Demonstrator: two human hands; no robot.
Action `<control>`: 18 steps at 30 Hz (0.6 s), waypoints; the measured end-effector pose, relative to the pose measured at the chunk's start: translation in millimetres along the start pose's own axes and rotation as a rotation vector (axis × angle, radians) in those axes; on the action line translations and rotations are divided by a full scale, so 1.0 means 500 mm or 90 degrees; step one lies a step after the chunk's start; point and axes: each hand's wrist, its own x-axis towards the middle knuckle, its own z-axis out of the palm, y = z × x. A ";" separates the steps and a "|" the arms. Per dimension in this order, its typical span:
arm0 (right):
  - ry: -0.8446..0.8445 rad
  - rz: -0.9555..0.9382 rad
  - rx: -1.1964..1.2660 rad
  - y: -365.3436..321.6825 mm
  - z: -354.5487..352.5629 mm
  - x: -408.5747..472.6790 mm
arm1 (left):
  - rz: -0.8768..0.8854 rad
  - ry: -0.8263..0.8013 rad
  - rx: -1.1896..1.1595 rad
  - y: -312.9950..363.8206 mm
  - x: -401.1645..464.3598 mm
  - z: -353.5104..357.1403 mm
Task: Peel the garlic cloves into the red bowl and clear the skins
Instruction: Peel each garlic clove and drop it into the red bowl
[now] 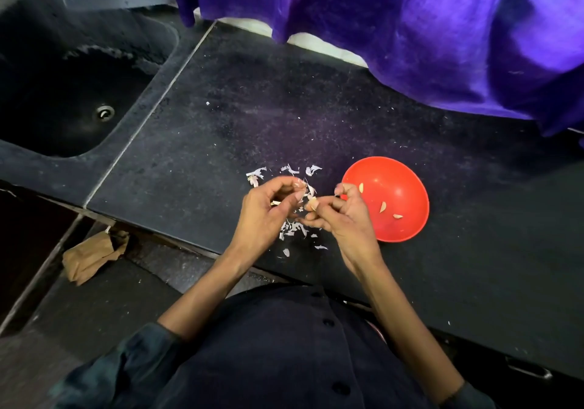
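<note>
The right hand (pixel 343 211) pinches a garlic clove (pixel 313 204) between thumb and curled fingers, just left of the red bowl (pixel 407 187). The left hand (pixel 268 209) sits close beside it, fingers curled inward around a small pale piece, seemingly skin or another clove; which one is unclear. Both hands hover just above the dark desk (pixel 221 118), near its front edge. White garlic skins (pixel 292 228) lie scattered on the desk beneath and between the hands, with more flakes (pixel 286 171) just beyond the fingers. The red bowl rests on the desk, touching the right hand's outline, and holds 3 peeled cloves (pixel 383 207). A dark sink (pixel 63 92) is set in at far left. Purple cloth (pixel 410 29) hangs along the back edge. A crumpled brown paper bag (pixel 91 257) lies on the floor below the desk.
</note>
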 end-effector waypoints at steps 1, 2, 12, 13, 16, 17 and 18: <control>-0.003 -0.003 -0.008 0.002 -0.001 0.001 | -0.003 -0.004 0.001 0.002 0.000 0.000; -0.004 -0.008 -0.018 0.003 -0.002 0.002 | -0.007 -0.008 0.005 0.003 0.000 0.001; -0.031 -0.093 -0.147 0.013 -0.004 0.002 | -0.035 -0.074 0.008 0.000 0.003 -0.002; -0.027 -0.111 -0.171 0.014 -0.006 0.003 | -0.041 -0.075 0.001 -0.001 0.005 -0.005; -0.021 -0.157 -0.225 0.014 -0.013 0.002 | -0.063 -0.065 -0.004 0.006 0.009 -0.009; -0.018 -0.167 -0.228 0.012 -0.013 0.001 | -0.065 -0.054 -0.004 0.008 0.010 -0.009; -0.013 -0.173 -0.229 0.012 -0.013 0.000 | -0.065 -0.039 -0.007 0.010 0.010 -0.008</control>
